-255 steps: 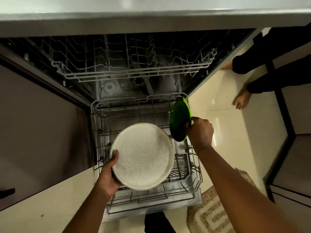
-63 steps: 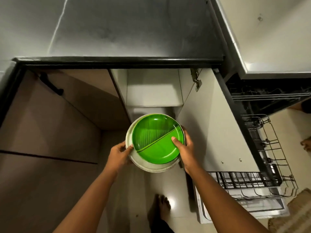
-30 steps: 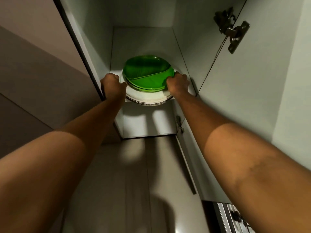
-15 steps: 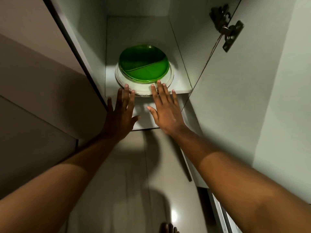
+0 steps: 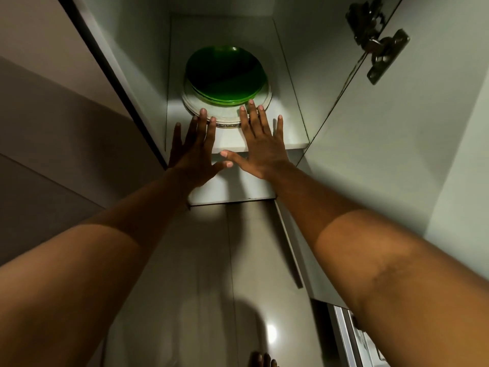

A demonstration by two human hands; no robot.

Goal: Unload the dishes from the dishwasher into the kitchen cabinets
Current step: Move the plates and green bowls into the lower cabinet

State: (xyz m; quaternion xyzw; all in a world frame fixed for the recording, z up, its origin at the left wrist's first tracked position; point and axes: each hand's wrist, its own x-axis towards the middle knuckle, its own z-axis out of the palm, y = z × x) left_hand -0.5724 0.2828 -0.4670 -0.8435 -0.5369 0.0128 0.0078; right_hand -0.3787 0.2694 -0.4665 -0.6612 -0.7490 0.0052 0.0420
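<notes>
A green divided plate (image 5: 225,75) lies on top of a larger white speckled plate (image 5: 209,108), and the stack rests on the white cabinet shelf (image 5: 288,128). My left hand (image 5: 194,152) and my right hand (image 5: 260,144) are flat with straight fingers. Their fingertips press against the near rim of the white plate. Neither hand holds anything.
The open cabinet door (image 5: 397,154) stands on the right with a metal hinge (image 5: 378,41) near the top. A closed brown cabinet front (image 5: 53,128) is on the left. A corner of the dishwasher (image 5: 354,337) shows at the lower right, and my toes (image 5: 260,360) on the floor.
My hands let go of the plate stack about a second ago and opened flat. Since then their fingertips have pushed the stack a little deeper onto the shelf.
</notes>
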